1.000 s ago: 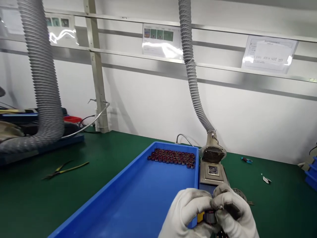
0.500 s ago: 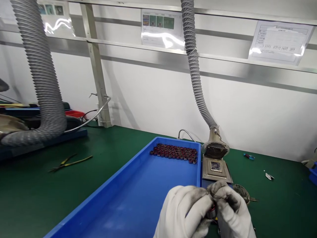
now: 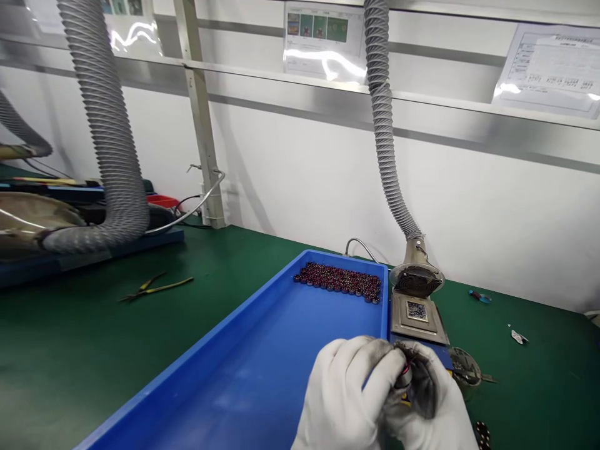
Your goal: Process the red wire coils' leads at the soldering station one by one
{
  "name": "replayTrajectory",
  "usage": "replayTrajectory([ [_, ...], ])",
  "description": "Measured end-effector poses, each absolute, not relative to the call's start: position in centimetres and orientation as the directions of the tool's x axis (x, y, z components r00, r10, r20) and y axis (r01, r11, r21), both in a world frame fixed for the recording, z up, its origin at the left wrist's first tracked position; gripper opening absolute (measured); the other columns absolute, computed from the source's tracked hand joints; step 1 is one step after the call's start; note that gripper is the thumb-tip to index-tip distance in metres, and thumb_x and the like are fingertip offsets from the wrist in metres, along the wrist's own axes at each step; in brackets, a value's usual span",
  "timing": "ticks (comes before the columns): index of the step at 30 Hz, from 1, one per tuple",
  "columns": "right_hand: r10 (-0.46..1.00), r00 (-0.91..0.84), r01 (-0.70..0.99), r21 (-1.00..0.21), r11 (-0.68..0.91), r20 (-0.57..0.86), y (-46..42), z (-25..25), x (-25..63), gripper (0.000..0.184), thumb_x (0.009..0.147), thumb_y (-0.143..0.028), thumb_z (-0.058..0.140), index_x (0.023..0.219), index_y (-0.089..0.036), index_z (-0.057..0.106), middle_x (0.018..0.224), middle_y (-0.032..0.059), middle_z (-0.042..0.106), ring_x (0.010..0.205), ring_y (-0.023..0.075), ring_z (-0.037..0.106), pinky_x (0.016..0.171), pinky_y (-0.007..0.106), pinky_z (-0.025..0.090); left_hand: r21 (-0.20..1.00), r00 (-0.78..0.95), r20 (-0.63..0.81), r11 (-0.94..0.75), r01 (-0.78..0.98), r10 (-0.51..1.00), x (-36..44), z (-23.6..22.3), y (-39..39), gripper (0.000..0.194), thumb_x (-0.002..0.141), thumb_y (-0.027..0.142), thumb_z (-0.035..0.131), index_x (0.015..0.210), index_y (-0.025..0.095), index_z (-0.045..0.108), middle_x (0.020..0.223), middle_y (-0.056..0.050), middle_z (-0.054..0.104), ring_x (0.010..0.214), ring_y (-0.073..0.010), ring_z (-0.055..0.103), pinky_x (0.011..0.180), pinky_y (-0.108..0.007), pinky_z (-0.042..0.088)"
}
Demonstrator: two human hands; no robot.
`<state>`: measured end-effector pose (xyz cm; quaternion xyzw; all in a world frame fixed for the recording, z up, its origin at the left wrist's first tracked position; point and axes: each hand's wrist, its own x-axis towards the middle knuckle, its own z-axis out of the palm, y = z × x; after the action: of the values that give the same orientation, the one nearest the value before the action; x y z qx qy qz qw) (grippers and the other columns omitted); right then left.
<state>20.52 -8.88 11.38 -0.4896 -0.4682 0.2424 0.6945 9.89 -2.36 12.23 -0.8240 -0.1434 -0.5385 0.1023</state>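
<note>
Well, the gloved left hand (image 3: 349,390) and right hand (image 3: 440,403) meet before the blue tray's (image 3: 262,350) right edge, the fingers of both grasping one small part (image 3: 405,375) between them (silvery with a bit of red, largely covered by the gloves). Dark red pieces (image 3: 340,280) stand packed at the tray's far end. Beyond the hands, a metal plate (image 3: 417,325) sits below a hose (image 3: 388,144); pliers (image 3: 157,288) lie on the green counter (image 3: 225,259), left of the tray.
</note>
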Motion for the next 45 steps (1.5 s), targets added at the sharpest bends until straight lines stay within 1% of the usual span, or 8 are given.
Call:
replayTrajectory([
  [6, 0.886, 0.446, -0.456, -0.819, 0.348, 0.128, -8.5, 10.7, 21.6, 0.029, 0.059, -0.026, 0.079, 0.083, -0.02, 0.066, 0.08, 0.005, 0.069, 0.076, 0.0188, 0.065, 0.072, 0.031, 0.051, 0.193, 0.413, 0.885, -0.977, 0.094, 0.214, 10.0, 13.0, -2.1, 0.02, 0.083, 0.017, 0.044, 0.1, 0.021, 0.053, 0.079, -0.004, 0.066, 0.07, -0.018, 0.061, 0.061, -0.033, 0.047],
  [15, 0.991, 0.133, -0.732, -0.673, 0.109, 0.016, -8.5, 11.3, 21.2, 0.028, 0.054, -0.025, 0.082, 0.078, -0.023, 0.069, 0.072, 0.0016, 0.071, 0.061, 0.0127, 0.066, 0.06, 0.023, 0.052, 0.722, 0.345, 0.692, -0.595, -0.353, 0.635, 10.0, 12.8, -1.2, 0.019, 0.075, 0.014, 0.051, 0.068, 0.023, 0.067, 0.074, -0.001, 0.066, 0.079, -0.0172, 0.06, 0.072, -0.026, 0.048],
  [19, 0.997, 0.074, -0.772, -0.632, 0.069, 0.018, -8.9, 11.3, 21.4, 0.024, 0.062, -0.028, 0.078, 0.083, -0.022, 0.069, 0.077, 0.0034, 0.072, 0.067, 0.0127, 0.066, 0.06, 0.021, 0.051, 0.83, 0.367, 0.554, -0.461, -0.314, 0.747, 9.2, 12.6, -1.0, 0.019, 0.068, 0.016, 0.064, 0.083, 0.027, 0.069, 0.091, 0.0, 0.067, 0.087, -0.0179, 0.06, 0.077, -0.025, 0.048],
  [23, 0.99, 0.137, -0.727, -0.676, 0.123, 0.033, -9.0, 10.7, 21.6, 0.024, 0.067, -0.034, 0.073, 0.087, -0.022, 0.069, 0.078, 0.0061, 0.071, 0.072, 0.0204, 0.066, 0.064, 0.033, 0.053, 0.819, 0.594, 0.498, -0.568, -0.083, 0.632, 9.3, 12.2, -1.7, 0.059, 0.05, 0.005, 0.075, 0.102, 0.031, 0.064, 0.107, -0.001, 0.062, 0.101, -0.023, 0.055, 0.092, -0.034, 0.042],
  [32, 0.995, 0.102, -0.754, -0.65, 0.093, 0.024, -8.5, 10.2, 20.8, 0.027, 0.061, -0.029, 0.078, 0.085, -0.022, 0.069, 0.071, 0.0024, 0.069, 0.067, 0.0156, 0.065, 0.063, 0.028, 0.052, 0.734, 0.432, 0.679, -0.564, -0.378, 0.593, 10.4, 12.2, -1.2, 0.01, 0.067, 0.019, 0.07, 0.076, 0.024, 0.072, 0.083, -0.003, 0.071, 0.084, -0.0204, 0.062, 0.08, -0.029, 0.048],
  [37, 0.996, 0.085, -0.765, -0.641, 0.063, -0.003, -8.7, 10.8, 20.7, 0.026, 0.057, -0.026, 0.08, 0.079, -0.021, 0.069, 0.076, 0.0031, 0.071, 0.063, 0.0154, 0.065, 0.061, 0.029, 0.051, 0.745, 0.222, 0.588, -0.414, -0.523, 0.778, 9.6, 12.2, -0.6, 0.012, 0.068, 0.014, 0.063, 0.064, 0.023, 0.07, 0.069, -0.001, 0.071, 0.075, -0.0187, 0.064, 0.072, -0.027, 0.051],
  [41, 0.997, 0.076, -0.78, -0.622, 0.062, 0.005, -8.6, 10.5, 21.1, 0.027, 0.059, -0.029, 0.079, 0.083, -0.021, 0.069, 0.079, 0.005, 0.071, 0.07, 0.0158, 0.065, 0.063, 0.027, 0.049, 0.793, 0.421, 0.606, -0.552, -0.257, 0.674, 9.2, 12.3, -1.1, 0.038, 0.054, 0.009, 0.072, 0.089, 0.025, 0.069, 0.098, -0.003, 0.068, 0.092, -0.0226, 0.061, 0.083, -0.034, 0.049],
  [45, 0.988, 0.15, -0.759, -0.637, 0.132, 0.026, -8.8, 9.9, 21.1, 0.029, 0.061, -0.03, 0.077, 0.087, -0.022, 0.067, 0.087, 0.0038, 0.069, 0.075, 0.0153, 0.064, 0.067, 0.027, 0.049, 0.636, 0.457, 0.724, -0.757, -0.152, 0.516, 9.9, 12.4, -1.9, 0.054, 0.05, 0.004, 0.078, 0.097, 0.025, 0.063, 0.095, -0.002, 0.066, 0.092, -0.0204, 0.059, 0.084, -0.031, 0.045],
])
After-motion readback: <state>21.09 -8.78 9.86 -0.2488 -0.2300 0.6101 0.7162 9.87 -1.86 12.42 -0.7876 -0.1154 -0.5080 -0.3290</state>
